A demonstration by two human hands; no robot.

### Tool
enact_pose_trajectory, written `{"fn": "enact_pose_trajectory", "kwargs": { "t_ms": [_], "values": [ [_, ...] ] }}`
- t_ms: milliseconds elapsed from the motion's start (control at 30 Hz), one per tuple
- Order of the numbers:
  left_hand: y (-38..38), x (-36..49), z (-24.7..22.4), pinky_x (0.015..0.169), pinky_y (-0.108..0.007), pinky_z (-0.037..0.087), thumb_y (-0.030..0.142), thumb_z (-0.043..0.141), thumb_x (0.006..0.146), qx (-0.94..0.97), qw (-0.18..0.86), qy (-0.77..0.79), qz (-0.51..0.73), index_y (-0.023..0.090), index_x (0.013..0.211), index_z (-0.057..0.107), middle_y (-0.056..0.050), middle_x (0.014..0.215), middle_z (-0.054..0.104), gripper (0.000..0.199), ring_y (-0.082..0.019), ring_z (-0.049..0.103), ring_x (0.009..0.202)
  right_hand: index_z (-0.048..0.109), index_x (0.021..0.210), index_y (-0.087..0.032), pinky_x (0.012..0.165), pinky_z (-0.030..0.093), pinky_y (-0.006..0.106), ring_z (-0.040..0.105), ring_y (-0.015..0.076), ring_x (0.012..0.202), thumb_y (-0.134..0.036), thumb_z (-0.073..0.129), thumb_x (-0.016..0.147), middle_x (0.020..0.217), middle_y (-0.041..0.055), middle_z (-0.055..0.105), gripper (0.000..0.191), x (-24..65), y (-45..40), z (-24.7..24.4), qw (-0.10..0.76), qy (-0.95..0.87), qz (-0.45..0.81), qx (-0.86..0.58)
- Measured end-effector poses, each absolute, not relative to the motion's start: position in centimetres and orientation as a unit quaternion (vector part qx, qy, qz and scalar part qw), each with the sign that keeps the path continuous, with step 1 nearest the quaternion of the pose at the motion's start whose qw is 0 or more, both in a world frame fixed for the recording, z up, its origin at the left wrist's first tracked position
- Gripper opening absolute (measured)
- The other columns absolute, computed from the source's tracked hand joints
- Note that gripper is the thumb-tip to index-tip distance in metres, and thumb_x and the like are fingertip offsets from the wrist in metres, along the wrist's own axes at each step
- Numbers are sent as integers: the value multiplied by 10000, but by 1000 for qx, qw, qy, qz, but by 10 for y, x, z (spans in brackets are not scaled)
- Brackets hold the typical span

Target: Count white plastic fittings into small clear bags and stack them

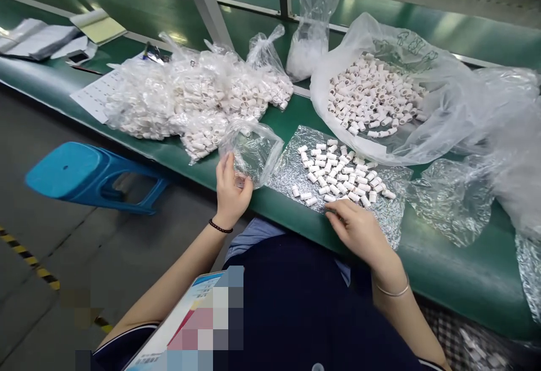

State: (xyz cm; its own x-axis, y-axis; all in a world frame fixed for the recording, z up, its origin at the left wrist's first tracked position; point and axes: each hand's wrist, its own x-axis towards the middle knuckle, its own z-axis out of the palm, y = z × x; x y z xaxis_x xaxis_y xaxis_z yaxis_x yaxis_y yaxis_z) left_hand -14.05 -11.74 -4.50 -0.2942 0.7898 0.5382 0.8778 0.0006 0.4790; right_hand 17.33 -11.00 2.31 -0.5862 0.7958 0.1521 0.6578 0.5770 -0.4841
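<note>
My left hand is closed on the near side of a clear plastic bag, whose mouth gapes wide. At the near edge of a spread of short white tubes, my right hand has its fingers drawn together, the tips beside one tube. Whatever those fingertips hold, if anything, is hidden. The loose tubes lie on a crinkled silvery sheet. Behind them, a large translucent bag is rolled open around a heap of similar tubes.
Filled clear bags are piled on the green worktop at left. A standing clear bag is at the back, crumpled plastic at right. Papers and a yellow notepad lie far left. A blue stool stands on the floor.
</note>
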Motion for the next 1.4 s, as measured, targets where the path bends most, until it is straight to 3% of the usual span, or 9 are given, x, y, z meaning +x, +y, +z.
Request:
{"fn": "enact_pose_trajectory", "kwargs": {
  "t_ms": [400,533,633,767,900,1033,1200,1300,1400],
  "values": [
    [-114,-147,-26,1065,-545,479,441,522,971,-645,-47,-676,-353,187,1557,243,-235,1511,415,697,-388,397,1420,639,1169,-172,632,510,308,588,263,969,-117,520,964,1161,169,626,243,100,-113,16,69,-883,40,-462],
    [-111,-150,-10,855,-426,599,449,526,977,-645,-109,-666,-360,281,1591,131,-230,1580,286,749,-252,667,1029,653,1099,-164,689,545,330,596,252,949,-39,468,955,1103,153,644,265,100,-112,14,52,-880,75,-465],
    [-108,-146,-4,715,-379,610,458,539,973,-635,-156,-657,-376,356,1597,63,-226,1607,209,792,-146,656,776,643,1099,-154,774,569,392,594,258,963,-63,447,977,1083,152,642,249,105,-107,19,82,-877,129,-456],
    [-107,-140,-6,726,-378,603,430,559,967,-630,-168,-652,-388,370,1598,49,-223,1598,233,813,-149,657,777,627,1182,-193,832,571,418,601,252,1022,-147,494,998,1128,137,625,231,110,-96,33,196,-851,232,-428],
    [-108,-137,-20,755,-395,600,374,573,961,-634,-155,-645,-398,358,1600,56,-234,1575,269,823,-150,666,766,662,1161,-289,739,591,348,633,206,981,-204,596,962,1146,87,620,226,111,-87,37,363,-712,432,-418],
    [-109,-135,-34,720,-356,595,349,593,951,-629,-148,-632,-428,349,1599,83,-232,1548,294,824,-159,677,798,668,1068,-318,568,551,212,622,135,840,-356,660,923,1058,29,630,150,114,-81,33,484,-367,677,-416],
    [-109,-131,-39,706,-338,584,330,574,958,-637,-136,-624,-431,316,1606,79,-234,1485,402,816,-175,680,795,652,994,-250,325,258,95,420,49,506,-392,653,918,791,-26,547,161,113,-78,35,443,-151,803,-369],
    [-107,-128,-40,719,-342,583,319,563,964,-655,-108,-623,-414,270,1607,94,-249,1423,464,797,-177,667,789,620,851,-218,327,221,108,160,18,381,-411,621,960,609,-92,391,222,107,-80,34,416,-165,829,-335],
    [-105,-127,-41,756,-371,583,325,558,969,-668,-80,-615,-411,245,1602,117,-233,1354,522,776,-188,654,809,578,772,-209,336,212,114,108,13,351,-461,593,974,534,-111,320,324,101,-80,34,414,-175,838,-309]
  ]
}}
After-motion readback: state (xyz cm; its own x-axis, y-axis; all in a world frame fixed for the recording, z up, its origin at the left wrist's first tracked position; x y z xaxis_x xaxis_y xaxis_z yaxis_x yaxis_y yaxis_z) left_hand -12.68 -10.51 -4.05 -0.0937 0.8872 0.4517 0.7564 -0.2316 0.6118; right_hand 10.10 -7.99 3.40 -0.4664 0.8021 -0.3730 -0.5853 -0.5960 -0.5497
